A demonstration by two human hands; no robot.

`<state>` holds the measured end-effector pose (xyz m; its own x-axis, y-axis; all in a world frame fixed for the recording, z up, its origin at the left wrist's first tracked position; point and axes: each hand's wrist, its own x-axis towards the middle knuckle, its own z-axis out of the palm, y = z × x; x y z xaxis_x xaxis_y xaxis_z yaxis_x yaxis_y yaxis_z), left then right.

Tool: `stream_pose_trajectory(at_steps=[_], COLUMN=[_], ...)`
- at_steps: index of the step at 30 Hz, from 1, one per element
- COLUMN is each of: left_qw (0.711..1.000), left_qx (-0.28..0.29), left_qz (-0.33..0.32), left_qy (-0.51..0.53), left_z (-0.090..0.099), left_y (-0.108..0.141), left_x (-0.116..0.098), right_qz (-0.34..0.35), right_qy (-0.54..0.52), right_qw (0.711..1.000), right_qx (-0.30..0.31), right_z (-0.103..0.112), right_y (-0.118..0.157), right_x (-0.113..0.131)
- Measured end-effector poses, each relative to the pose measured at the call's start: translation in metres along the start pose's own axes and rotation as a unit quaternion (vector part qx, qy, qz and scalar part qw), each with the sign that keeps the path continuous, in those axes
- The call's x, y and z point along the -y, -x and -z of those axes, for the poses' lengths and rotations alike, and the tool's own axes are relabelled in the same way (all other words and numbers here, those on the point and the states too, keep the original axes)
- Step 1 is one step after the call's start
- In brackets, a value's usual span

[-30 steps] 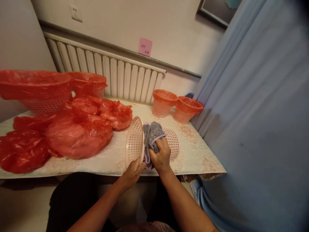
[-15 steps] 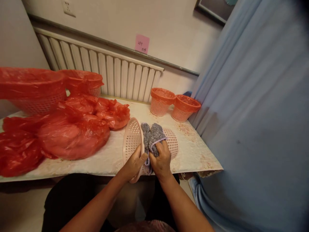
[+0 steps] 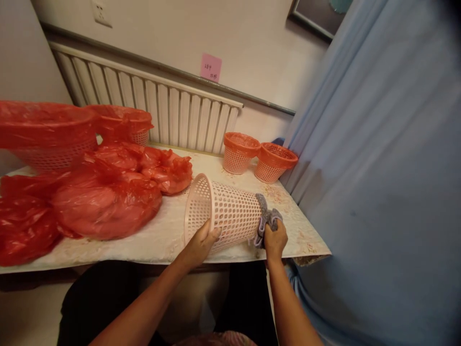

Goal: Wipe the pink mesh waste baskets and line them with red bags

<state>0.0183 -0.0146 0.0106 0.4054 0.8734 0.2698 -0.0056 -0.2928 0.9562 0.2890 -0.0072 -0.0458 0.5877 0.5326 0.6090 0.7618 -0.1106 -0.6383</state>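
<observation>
A pale pink perforated basket [image 3: 236,211] lies on its side on the table near the front edge, its wide mouth facing left. My left hand [image 3: 200,244] grips its rim at the lower front, thumb on the outer wall. Bunched in the fingers of my right hand [image 3: 276,240] is a grey cloth [image 3: 264,216] with lilac edging. The cloth lies against the basket's narrow base end, on the right. Part of the basket's base is hidden behind the cloth.
Red plastic bags [image 3: 108,202] fill the table's left side, before larger red-lined baskets [image 3: 50,129]. Two small red-lined baskets, one left [image 3: 236,161] and one right [image 3: 271,170], stand at the back. A blue curtain [image 3: 378,168] hangs at the right; a radiator [image 3: 173,115] is behind.
My right hand has moved right with the grey cloth, from near the basket's rim to its base end, uncovering the side wall. My left hand stays at the rim.
</observation>
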Motion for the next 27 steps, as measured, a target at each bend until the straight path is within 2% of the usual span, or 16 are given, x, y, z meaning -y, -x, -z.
stream_pose_trajectory(at_steps=[3, 7, 10, 13, 17, 20, 24, 27], left_qw=[1.0, 0.997, 0.994, 0.99, 0.982, 0.978, 0.986, 0.994], left_qx=[0.029, 0.079, 0.108, 0.128, 0.179, 0.2, 0.153, 0.107], left_qz=[0.003, -0.007, 0.007, 0.026, 0.039, 0.031, 0.053, 0.031], left_qy=[-0.005, -0.002, -0.027, -0.05, -0.053, -0.053, -0.046, -0.005], left_z=[0.001, 0.004, 0.007, 0.01, 0.01, 0.009, 0.003, -0.005], left_y=[-0.003, 0.001, 0.009, 0.018, 0.031, 0.037, 0.03, 0.017], left_x=[0.002, 0.008, 0.016, 0.022, 0.033, 0.041, 0.034, 0.017], right_qz=[0.009, 0.108, 0.198, 0.246, 0.227, 0.211, 0.203, 0.206], right_qy=[-0.042, -0.143, -0.19, -0.188, -0.168, -0.154, -0.148, -0.15], right_qw=[0.999, 0.982, 0.956, 0.943, 0.954, 0.96, 0.962, 0.961], right_qx=[0.004, 0.061, 0.104, 0.122, 0.098, 0.097, 0.109, 0.107], right_z=[0.002, 0.01, 0.018, 0.021, 0.021, 0.022, 0.026, 0.029], right_y=[0.039, 0.074, 0.075, 0.061, 0.037, 0.03, 0.039, 0.047], right_x=[0.027, 0.082, 0.114, 0.134, 0.15, 0.154, 0.151, 0.146])
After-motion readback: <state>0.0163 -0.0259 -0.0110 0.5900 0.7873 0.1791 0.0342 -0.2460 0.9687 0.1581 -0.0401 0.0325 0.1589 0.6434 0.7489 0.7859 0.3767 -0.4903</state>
